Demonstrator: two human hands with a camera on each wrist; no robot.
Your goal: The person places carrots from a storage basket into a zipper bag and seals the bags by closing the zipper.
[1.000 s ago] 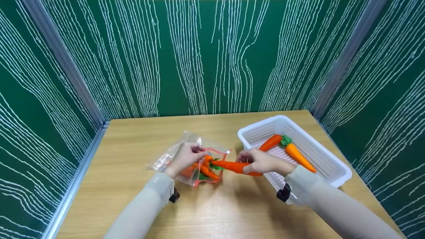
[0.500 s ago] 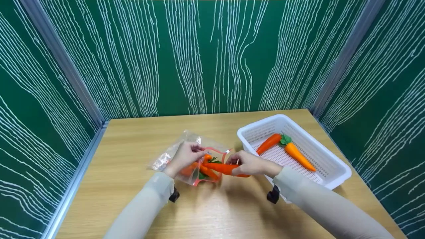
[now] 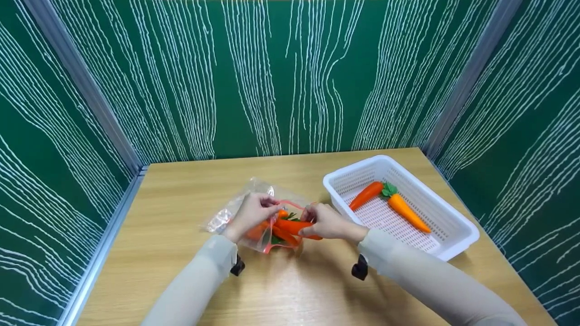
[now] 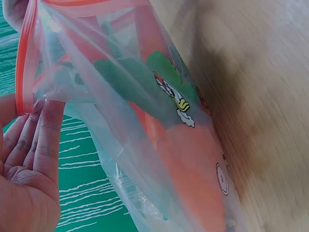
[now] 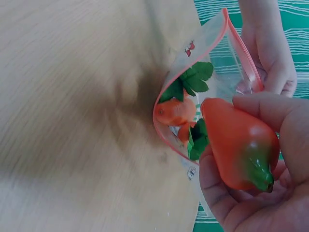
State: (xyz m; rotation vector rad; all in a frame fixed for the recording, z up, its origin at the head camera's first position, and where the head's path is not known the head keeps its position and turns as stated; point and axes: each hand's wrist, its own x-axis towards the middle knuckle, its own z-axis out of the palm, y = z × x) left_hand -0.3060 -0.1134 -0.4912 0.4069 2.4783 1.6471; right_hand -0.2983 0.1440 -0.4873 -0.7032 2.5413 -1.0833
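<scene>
My left hand (image 3: 256,213) pinches the red-edged rim of a clear zip bag (image 4: 116,164) lying on the table, with its mouth spread toward the right. Inside the bag are several orange carrots (image 5: 176,112) with green leaves (image 5: 197,77). My right hand (image 3: 331,222) grips a red-orange carrot (image 5: 239,142) by its thick end, thumb on one side and fingers on the other. A green stub (image 5: 260,175) shows at that end in the right wrist view. Its narrow end points into the bag's mouth.
Right of the bag stands a white perforated basket (image 3: 446,199) on the wooden table (image 3: 181,190). In it lie a red-orange carrot (image 3: 366,195) and a lighter orange carrot (image 3: 409,213) with a leafy top. Green walls with white streaks (image 3: 290,81) enclose the back and sides.
My right hand has moved left, carrying the carrot from beside the basket until its narrow end passes into the bag's mouth. My left hand stays in place on the bag's rim.
</scene>
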